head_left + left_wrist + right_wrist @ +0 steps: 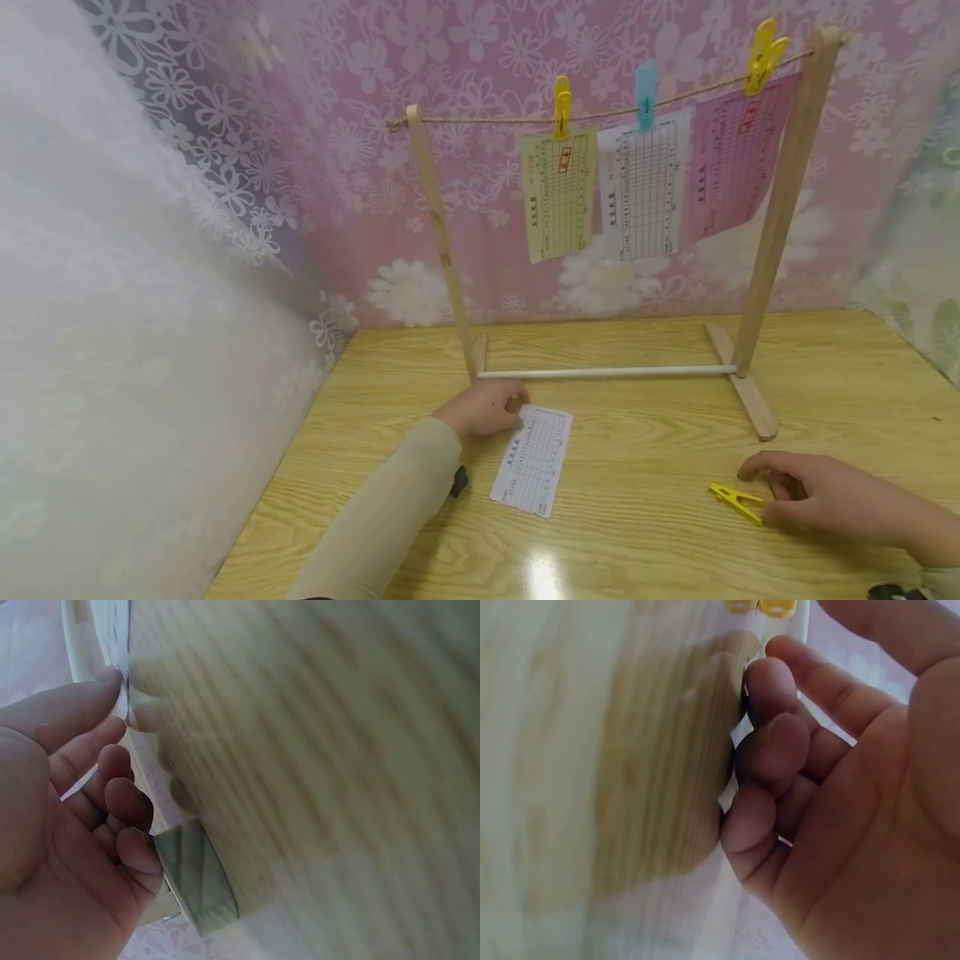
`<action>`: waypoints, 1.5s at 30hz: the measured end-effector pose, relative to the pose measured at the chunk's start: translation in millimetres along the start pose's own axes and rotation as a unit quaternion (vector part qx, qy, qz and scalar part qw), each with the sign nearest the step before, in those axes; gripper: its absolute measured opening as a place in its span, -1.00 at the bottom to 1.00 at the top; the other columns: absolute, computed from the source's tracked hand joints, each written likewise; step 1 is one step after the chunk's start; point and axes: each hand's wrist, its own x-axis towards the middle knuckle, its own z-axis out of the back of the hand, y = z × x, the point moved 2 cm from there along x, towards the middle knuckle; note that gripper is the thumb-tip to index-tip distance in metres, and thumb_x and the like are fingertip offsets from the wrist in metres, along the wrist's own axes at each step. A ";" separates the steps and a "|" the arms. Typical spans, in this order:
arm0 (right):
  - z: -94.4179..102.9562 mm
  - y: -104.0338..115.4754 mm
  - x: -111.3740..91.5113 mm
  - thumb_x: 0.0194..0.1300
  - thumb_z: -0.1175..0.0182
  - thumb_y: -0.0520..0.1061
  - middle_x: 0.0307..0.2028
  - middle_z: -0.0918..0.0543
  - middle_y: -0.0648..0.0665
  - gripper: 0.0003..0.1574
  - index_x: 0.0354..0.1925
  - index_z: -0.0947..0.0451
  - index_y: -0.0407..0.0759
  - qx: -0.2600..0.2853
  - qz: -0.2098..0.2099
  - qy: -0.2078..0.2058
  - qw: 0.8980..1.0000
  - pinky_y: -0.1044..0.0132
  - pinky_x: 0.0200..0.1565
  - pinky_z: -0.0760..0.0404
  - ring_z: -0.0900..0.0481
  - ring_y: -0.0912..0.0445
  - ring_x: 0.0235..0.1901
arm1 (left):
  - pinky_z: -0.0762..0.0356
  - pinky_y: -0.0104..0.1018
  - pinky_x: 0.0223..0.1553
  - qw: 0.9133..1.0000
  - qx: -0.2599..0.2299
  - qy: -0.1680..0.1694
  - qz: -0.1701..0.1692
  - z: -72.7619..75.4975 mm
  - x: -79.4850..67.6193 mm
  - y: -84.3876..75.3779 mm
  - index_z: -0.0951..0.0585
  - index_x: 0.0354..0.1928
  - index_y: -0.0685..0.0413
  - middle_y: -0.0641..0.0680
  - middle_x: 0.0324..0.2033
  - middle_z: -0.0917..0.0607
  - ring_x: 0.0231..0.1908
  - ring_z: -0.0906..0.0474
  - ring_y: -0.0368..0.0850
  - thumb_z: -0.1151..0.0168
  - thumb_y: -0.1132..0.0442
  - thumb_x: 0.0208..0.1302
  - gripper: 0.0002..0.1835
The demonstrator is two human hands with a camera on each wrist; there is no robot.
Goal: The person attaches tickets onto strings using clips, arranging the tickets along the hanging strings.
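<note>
A white printed slip [532,462] lies flat on the wooden table. At its upper left corner is my left hand [483,408], thumb and forefinger at the paper's edge with a gap between their tips. The left wrist view shows the slip [118,634] edge-on above the thumb; the other fingers of this hand [75,802] are loosely curled. On the right lies a yellow clothespin [737,502]. My right hand [832,496] is beside it, thumb close to its near end and forefinger apart from it. In the right wrist view the clothespin [778,607] shows only partly, beyond my fingers [772,754].
Behind stands a wooden rack [780,217] with a string [487,121] and a white lower bar [607,372]. Clothespins hold a yellow slip [561,200], a white slip [647,192] and a pink slip [738,158] on it. Flowered cloth [465,208] hangs around the table.
</note>
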 end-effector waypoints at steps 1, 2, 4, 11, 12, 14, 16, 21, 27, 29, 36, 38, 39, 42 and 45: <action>-0.8 -0.2 0.1 0.45 -0.25 -0.14 -0.45 -0.42 0.18 -0.58 0.20 -0.48 -0.22 0.002 0.000 0.001 1.000 0.30 -0.54 -0.31 -0.37 0.27 -0.55 | -0.49 -0.22 -0.03 1.000 0.003 0.006 0.003 -0.6 -0.2 -0.7 -0.57 0.24 -0.15 -0.18 -0.23 -0.62 -0.15 -0.53 -0.23 -0.37 0.07 0.35 -0.56; -1.5 -0.3 0.2 0.44 -0.26 -0.14 -0.45 -0.41 0.18 -0.57 0.20 -0.48 -0.21 0.001 0.000 0.002 1.000 0.30 -0.54 -0.31 -0.37 0.27 -0.55 | -0.48 -0.21 -0.05 1.000 0.007 0.010 0.003 -1.1 -0.1 -1.3 -0.56 0.24 -0.15 -0.18 -0.26 -0.61 -0.18 -0.52 -0.21 -0.37 0.07 0.35 -0.56; -2.3 -0.1 0.3 0.43 -0.27 -0.13 -0.45 -0.41 0.18 -0.57 0.20 -0.48 -0.19 -0.001 -0.001 0.002 1.000 0.30 -0.53 -0.31 -0.36 0.27 -0.55 | -0.48 -0.22 -0.06 1.000 0.018 0.010 0.003 -1.5 0.1 -2.6 -0.56 0.23 -0.16 -0.18 -0.28 -0.61 -0.20 -0.52 -0.22 -0.37 0.06 0.35 -0.56; -2.1 1.1 0.4 0.42 -0.29 -0.11 -0.47 -0.39 0.18 -0.61 0.16 -0.50 -0.09 -0.014 -0.008 0.001 1.000 0.30 -0.54 -0.28 -0.33 0.29 -0.56 | -0.48 -0.17 0.09 1.000 0.021 0.005 0.007 -2.6 0.8 -3.3 -0.57 0.20 -0.23 -0.15 -0.03 -0.66 0.00 -0.54 -0.23 -0.38 0.07 0.35 -0.60; -2.3 0.9 0.7 0.42 -0.29 -0.10 -0.47 -0.39 0.18 -0.61 0.16 -0.51 -0.07 -0.015 -0.008 0.001 1.000 0.30 -0.54 -0.27 -0.33 0.29 -0.56 | -0.48 -0.17 0.09 1.000 0.016 0.008 0.007 -3.0 0.9 -2.9 -0.58 0.19 -0.24 -0.14 -0.01 -0.66 0.01 -0.54 -0.22 -0.38 0.08 0.35 -0.61; -3.1 0.1 1.3 0.41 -0.30 -0.10 -0.47 -0.39 0.20 -0.62 0.15 -0.51 -0.05 -0.022 -0.003 -0.001 1.000 0.30 -0.54 -0.27 -0.32 0.30 -0.56 | -0.49 -0.17 0.08 1.000 0.008 0.014 0.004 -4.2 1.1 -2.4 -0.59 0.17 -0.23 -0.14 0.00 -0.66 0.01 -0.55 -0.22 -0.36 0.12 0.36 -0.64; -4.4 -1.0 2.0 0.40 -0.30 -0.11 -0.47 -0.38 0.21 -0.61 0.15 -0.51 -0.03 -0.029 0.003 -0.002 1.000 0.31 -0.54 -0.26 -0.31 0.32 -0.56 | -0.49 -0.21 0.04 1.000 0.006 0.020 0.001 -5.0 1.1 -2.4 -0.60 0.14 -0.21 -0.15 -0.04 -0.66 -0.04 -0.54 -0.25 -0.34 0.15 0.39 -0.68; -6.9 -1.6 3.4 0.38 -0.32 -0.12 -0.48 -0.35 0.23 -0.59 0.15 -0.49 -0.01 -0.033 0.013 -0.003 0.999 0.31 -0.55 -0.25 -0.26 0.36 -0.57 | -0.45 -0.32 -0.26 0.999 0.021 0.029 0.003 -5.2 0.3 -4.8 -0.64 -0.09 -0.13 -0.16 -0.33 -0.61 -0.35 -0.47 -0.26 -0.27 0.14 0.43 -0.91; -8.3 6.3 8.5 0.25 -0.44 0.08 -0.50 -0.34 0.12 -0.52 -0.01 -0.44 0.02 -0.054 -0.027 -0.005 0.998 0.31 -0.54 -0.25 -0.25 0.35 -0.58 | -0.36 -0.34 -0.47 0.999 0.015 0.037 0.010 -4.0 -0.2 -5.9 -0.54 -0.44 -0.10 -0.09 -0.53 -0.53 -0.52 -0.40 -0.23 -0.35 0.10 0.35 -0.78; -8.4 8.0 10.1 0.20 -0.47 0.13 -0.50 -0.34 0.07 -0.48 -0.07 -0.40 0.01 -0.064 -0.045 -0.005 0.997 0.30 -0.53 -0.25 -0.26 0.33 -0.57 | -0.37 -0.34 -0.47 0.999 0.008 0.033 0.010 -3.6 -0.2 -5.3 -0.54 -0.43 -0.11 -0.09 -0.52 -0.53 -0.51 -0.41 -0.23 -0.36 0.10 0.35 -0.78; -6.3 9.2 9.4 0.28 -0.41 0.12 -0.51 -0.34 0.09 -0.56 -0.07 -0.41 0.02 -0.086 -0.063 -0.014 0.994 0.31 -0.49 -0.25 -0.26 0.33 -0.56 | -0.38 -0.35 -0.41 1.000 -0.001 0.018 -0.007 -4.1 -0.4 -3.8 -0.52 -0.34 -0.12 -0.09 -0.49 -0.52 -0.46 -0.42 -0.23 -0.35 0.15 0.36 -0.82; -5.7 8.7 8.3 0.30 -0.39 0.11 -0.51 -0.35 0.10 -0.55 0.01 -0.44 -0.01 -0.088 -0.069 -0.019 0.994 0.31 -0.49 -0.25 -0.26 0.33 -0.57 | -0.37 -0.35 -0.41 1.000 -0.012 0.011 -0.009 -4.7 -0.1 -3.3 -0.51 -0.33 -0.11 -0.09 -0.50 -0.49 -0.46 -0.42 -0.23 -0.32 0.17 0.38 -0.83; -5.5 8.3 7.7 0.31 -0.38 0.10 -0.51 -0.36 0.11 -0.52 0.06 -0.45 -0.03 -0.087 -0.073 -0.021 0.993 0.31 -0.50 -0.25 -0.25 0.33 -0.58 | -0.36 -0.36 -0.41 1.000 -0.017 0.007 -0.010 -5.2 0.1 -3.1 -0.50 -0.33 -0.11 -0.09 -0.50 -0.47 -0.47 -0.40 -0.24 -0.31 0.16 0.40 -0.83; -4.4 7.7 6.8 0.33 -0.36 0.10 -0.53 -0.38 0.12 -0.40 0.20 -0.44 -0.09 -0.084 -0.085 -0.025 0.993 0.31 -0.52 -0.25 -0.26 0.31 -0.60 | -0.33 -0.35 -0.43 0.999 -0.040 -0.006 -0.007 -5.3 -0.2 -2.0 -0.49 -0.34 -0.11 -0.08 -0.52 -0.41 -0.50 -0.37 -0.24 -0.25 0.12 0.45 -0.82; -3.3 6.2 6.7 0.34 -0.35 0.09 -0.53 -0.39 0.10 -0.40 0.24 -0.47 -0.09 -0.084 -0.098 -0.029 0.991 0.31 -0.53 -0.25 -0.25 0.30 -0.61 | -0.32 -0.35 -0.44 0.998 -0.056 -0.018 -0.011 -4.1 -1.1 -2.9 -0.49 -0.36 -0.11 -0.08 -0.54 -0.39 -0.52 -0.35 -0.24 -0.19 0.08 0.49 -0.79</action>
